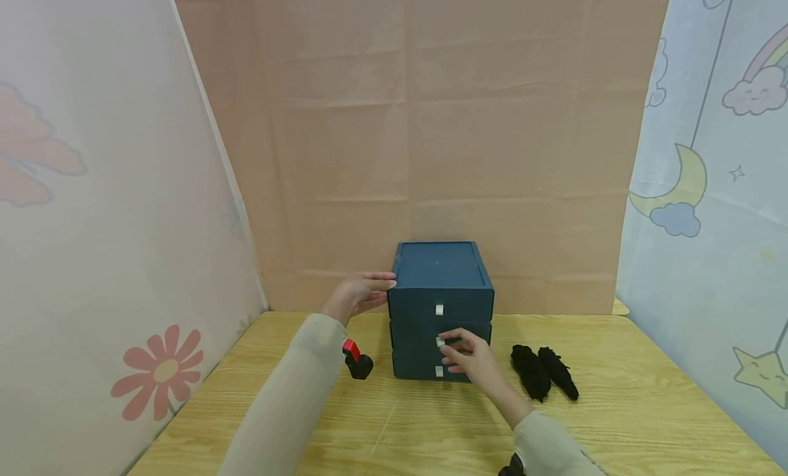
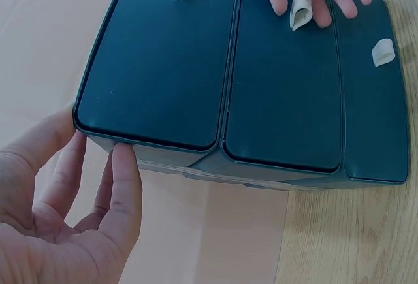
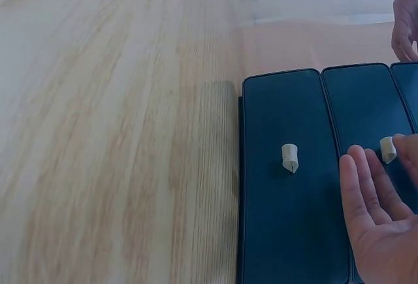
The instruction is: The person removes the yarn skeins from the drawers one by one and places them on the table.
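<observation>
A dark blue unit of three stacked drawers (image 1: 440, 305) stands on the table, each drawer front bearing a small pale pull tab. My left hand (image 1: 363, 291) touches its upper left front corner; in the left wrist view the fingertips (image 2: 124, 157) rest against its side. At the middle drawer, my right hand (image 1: 469, 356) has thumb and fingers spread around the middle tab (image 2: 301, 12). That tab keeps its loop shape, with no firm pinch visible. The right wrist view shows this hand's palm and the lower tab (image 3: 289, 157) beside its fingers. All drawers look closed.
Two black, fuzzy bundles (image 1: 531, 372) lie on the wooden table (image 1: 628, 407) to the right of the drawers. A tan sheet (image 1: 431, 120) hangs behind, and patterned curtains (image 1: 702, 271) flank both sides. A black and red device (image 1: 357, 360) sits at my left wrist.
</observation>
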`<state>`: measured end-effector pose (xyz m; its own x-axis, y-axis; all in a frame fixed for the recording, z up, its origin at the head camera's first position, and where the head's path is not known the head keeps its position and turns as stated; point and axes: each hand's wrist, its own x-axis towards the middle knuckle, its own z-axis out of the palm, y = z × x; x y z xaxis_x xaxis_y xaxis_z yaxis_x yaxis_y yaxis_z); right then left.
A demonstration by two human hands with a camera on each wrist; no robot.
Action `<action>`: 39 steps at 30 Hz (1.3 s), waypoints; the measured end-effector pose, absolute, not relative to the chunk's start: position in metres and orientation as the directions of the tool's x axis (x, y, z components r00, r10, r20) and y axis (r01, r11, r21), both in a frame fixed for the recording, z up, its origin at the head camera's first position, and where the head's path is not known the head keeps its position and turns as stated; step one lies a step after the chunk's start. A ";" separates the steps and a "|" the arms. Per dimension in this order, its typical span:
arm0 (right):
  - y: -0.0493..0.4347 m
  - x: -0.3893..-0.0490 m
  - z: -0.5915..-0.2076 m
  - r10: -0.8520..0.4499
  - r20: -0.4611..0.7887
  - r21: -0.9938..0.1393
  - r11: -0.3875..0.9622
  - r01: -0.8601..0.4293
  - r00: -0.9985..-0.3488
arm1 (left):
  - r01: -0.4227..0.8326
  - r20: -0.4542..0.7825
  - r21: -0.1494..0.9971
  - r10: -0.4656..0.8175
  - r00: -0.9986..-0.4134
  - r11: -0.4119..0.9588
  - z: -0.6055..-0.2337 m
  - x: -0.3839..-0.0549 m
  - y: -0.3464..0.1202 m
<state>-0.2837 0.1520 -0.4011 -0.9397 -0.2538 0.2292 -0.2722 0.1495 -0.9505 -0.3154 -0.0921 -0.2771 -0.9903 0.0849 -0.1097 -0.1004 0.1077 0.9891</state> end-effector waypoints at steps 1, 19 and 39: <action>0.152 -0.284 -0.401 -0.249 0.224 -0.953 0.146 -0.265 -0.942 | -0.101 -0.110 0.989 0.087 -0.990 0.106 -0.277 -0.316 -0.092; 0.145 -0.289 -0.406 -0.203 0.216 -0.962 0.126 -0.244 -0.955 | -0.085 -0.097 0.986 0.080 -0.992 0.142 -0.278 -0.314 -0.092; 0.146 -0.287 -0.407 -0.219 0.246 -0.959 0.088 -0.270 -0.944 | -0.140 -0.147 0.981 0.050 -0.988 0.132 -0.275 -0.321 -0.089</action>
